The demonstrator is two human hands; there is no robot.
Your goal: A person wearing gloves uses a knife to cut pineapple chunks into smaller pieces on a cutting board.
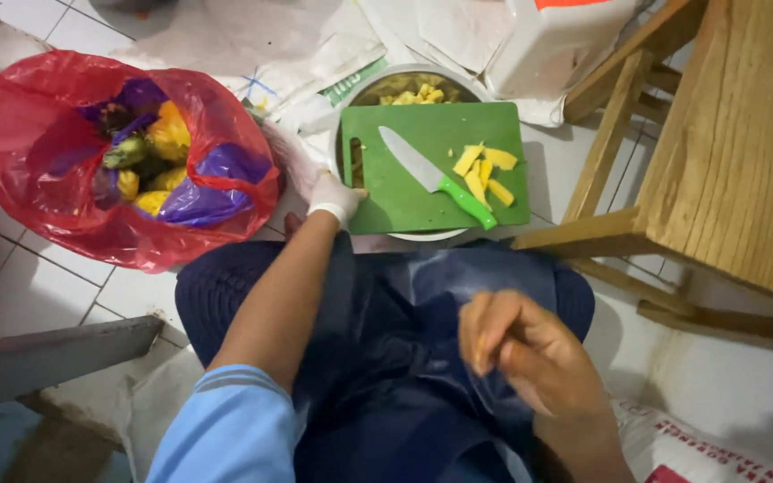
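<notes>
A green cutting board (402, 199) lies across a metal bowl (454, 80) that holds yellow fruit chunks (413, 91). On the board rest a green-handled knife (433, 176) and a few yellow fruit slices (485, 174). My left hand (333, 197), in a white glove, grips the board's left edge with the thumb on top. My right hand (521, 353) is bare and blurred, hovering over my lap with its fingers curled together; nothing shows between them. A thin clear plastic sheet (445, 273) lies over my dark blue trousers.
A red plastic bag (42, 134) with peels and purple bags sits at the left on the tiled floor. A wooden stool (726, 152) stands at the right, a white container (556, 40) and papers behind the bowl. A printed sack (700, 447) lies at bottom right.
</notes>
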